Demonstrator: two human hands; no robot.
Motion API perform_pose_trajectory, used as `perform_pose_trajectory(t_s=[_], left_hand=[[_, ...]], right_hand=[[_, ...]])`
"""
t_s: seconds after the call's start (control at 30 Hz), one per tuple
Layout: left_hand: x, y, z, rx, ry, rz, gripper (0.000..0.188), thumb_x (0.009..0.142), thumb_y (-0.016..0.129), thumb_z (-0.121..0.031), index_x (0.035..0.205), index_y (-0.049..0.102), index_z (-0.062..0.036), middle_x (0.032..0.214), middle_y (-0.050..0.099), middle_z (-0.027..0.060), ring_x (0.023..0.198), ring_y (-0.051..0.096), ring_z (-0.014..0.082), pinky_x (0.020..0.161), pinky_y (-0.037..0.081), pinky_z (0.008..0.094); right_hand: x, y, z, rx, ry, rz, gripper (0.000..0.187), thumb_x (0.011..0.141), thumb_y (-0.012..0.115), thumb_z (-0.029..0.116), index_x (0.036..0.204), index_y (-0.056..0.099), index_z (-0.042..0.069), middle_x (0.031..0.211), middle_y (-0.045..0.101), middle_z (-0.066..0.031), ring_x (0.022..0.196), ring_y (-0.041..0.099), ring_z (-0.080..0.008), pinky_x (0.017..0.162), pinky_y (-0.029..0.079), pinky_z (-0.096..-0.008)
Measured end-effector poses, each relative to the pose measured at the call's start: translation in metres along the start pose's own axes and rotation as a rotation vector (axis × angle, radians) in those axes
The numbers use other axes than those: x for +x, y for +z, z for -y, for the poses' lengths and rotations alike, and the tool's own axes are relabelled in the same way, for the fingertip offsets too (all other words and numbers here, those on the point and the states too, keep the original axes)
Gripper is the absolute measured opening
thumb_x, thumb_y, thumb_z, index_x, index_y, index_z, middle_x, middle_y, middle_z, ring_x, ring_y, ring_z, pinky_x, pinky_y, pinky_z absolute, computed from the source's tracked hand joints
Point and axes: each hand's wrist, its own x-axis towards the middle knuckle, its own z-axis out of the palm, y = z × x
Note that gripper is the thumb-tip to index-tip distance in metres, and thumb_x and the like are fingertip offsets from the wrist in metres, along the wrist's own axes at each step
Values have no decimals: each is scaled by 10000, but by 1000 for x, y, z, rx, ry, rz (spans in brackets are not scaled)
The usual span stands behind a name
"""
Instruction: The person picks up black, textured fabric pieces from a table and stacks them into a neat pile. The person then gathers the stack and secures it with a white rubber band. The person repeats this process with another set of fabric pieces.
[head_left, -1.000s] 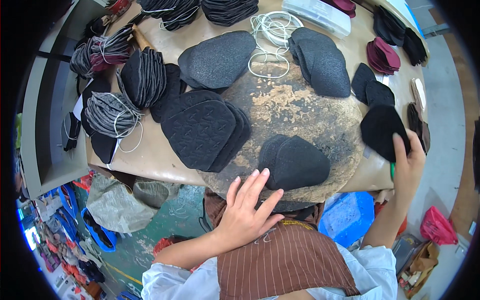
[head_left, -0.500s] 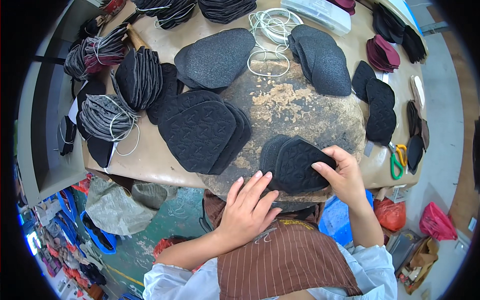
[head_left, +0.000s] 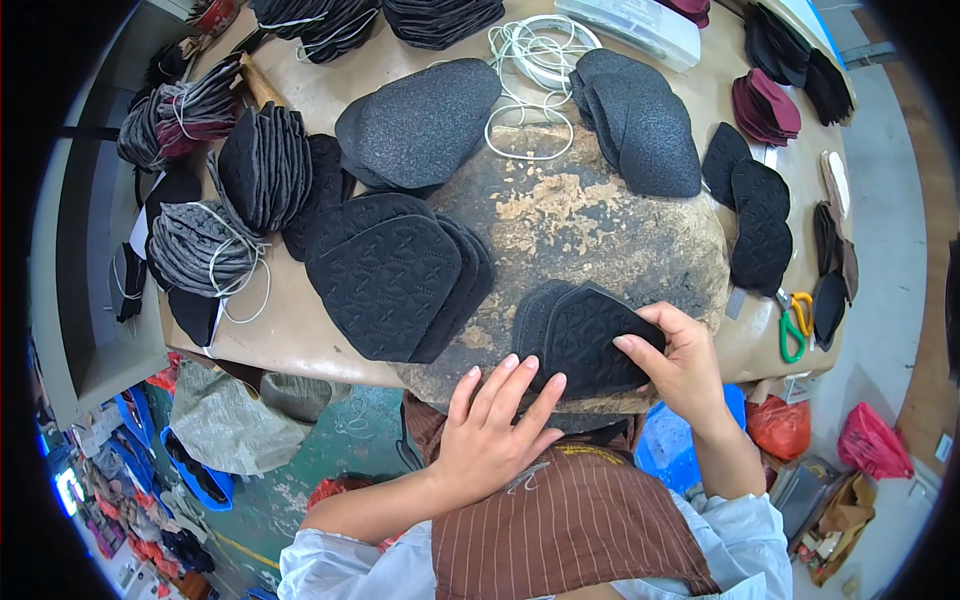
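Observation:
My right hand (head_left: 684,372) pinches the right edge of a black quilted fabric piece (head_left: 590,340), thumb on top and fingers behind. This piece lies over a small fanned stack of similar dark pieces (head_left: 530,318) at the near edge of a worn round board (head_left: 640,248). Fingers spread, my left hand (head_left: 492,425) rests at the board's near edge, its fingertips by the lower left of the stack. To the left on the board sits a larger pile of black quilted pieces (head_left: 390,280). Whatever my right fingers cover behind the piece is hidden.
Dark grey speckled pieces lie in a left pile (head_left: 420,120) and a right pile (head_left: 640,120), with white cord (head_left: 535,60) between. Tied grey bundles (head_left: 200,248) crowd the left. Scissors (head_left: 795,325) with green and yellow handles lie right, near maroon pieces (head_left: 765,105).
My right hand has shifted slightly left and down with its quilted piece still pinched. My left hand stays nearly in place. The view has shifted a little.

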Motion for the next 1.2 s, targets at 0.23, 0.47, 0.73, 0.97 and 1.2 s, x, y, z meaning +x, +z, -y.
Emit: perform_pose_trajectory(t_s=[0.23, 0.47, 0.73, 0.97, 1.2], left_hand=[[20, -11, 3, 23, 158, 126, 549, 756, 679, -467, 1140, 572, -90, 1440, 376, 164, 1335, 351, 269, 1061, 201, 525], [78, -25, 3, -130, 103, 178, 443, 741, 703, -454, 951, 554, -93, 1442, 411, 134, 1305, 404, 272, 1053, 188, 507], [56, -40, 5, -857, -106, -153, 634, 748, 741, 69, 1264, 383, -18, 917, 571, 68, 779, 592, 117, 659, 488, 226], [51, -86, 78, -185, -517, -661, 535, 794, 643, 62, 1285, 451, -29, 1226, 481, 166, 1133, 508, 244, 965, 409, 341], [22, -27, -2, -42, 7, -91, 580, 727, 757, -267, 1246, 562, -95, 1417, 325, 261, 1286, 375, 395, 1028, 292, 525]], right_hand=[[4, 0, 9, -97, 122, -1, 186, 838, 699, 135, 892, 577, 6, 713, 639, -63, 573, 612, -161, 538, 485, -309], [20, -21, 45, -664, -28, 78, 239, 750, 760, 173, 784, 570, 32, 679, 596, -142, 610, 602, -324, 533, 436, -393], [-25, -38, 31, -112, -233, 24, 209, 732, 764, 40, 872, 610, 56, 797, 655, -80, 757, 661, -197, 651, 510, -287], [25, -147, -10, -848, -280, -468, 445, 759, 714, 43, 1177, 563, 4, 1017, 596, -141, 936, 597, -281, 833, 473, -348], [31, -138, -14, -1113, -125, -582, 491, 754, 729, 76, 1200, 545, -17, 1061, 557, -167, 967, 569, -332, 813, 468, -378]])
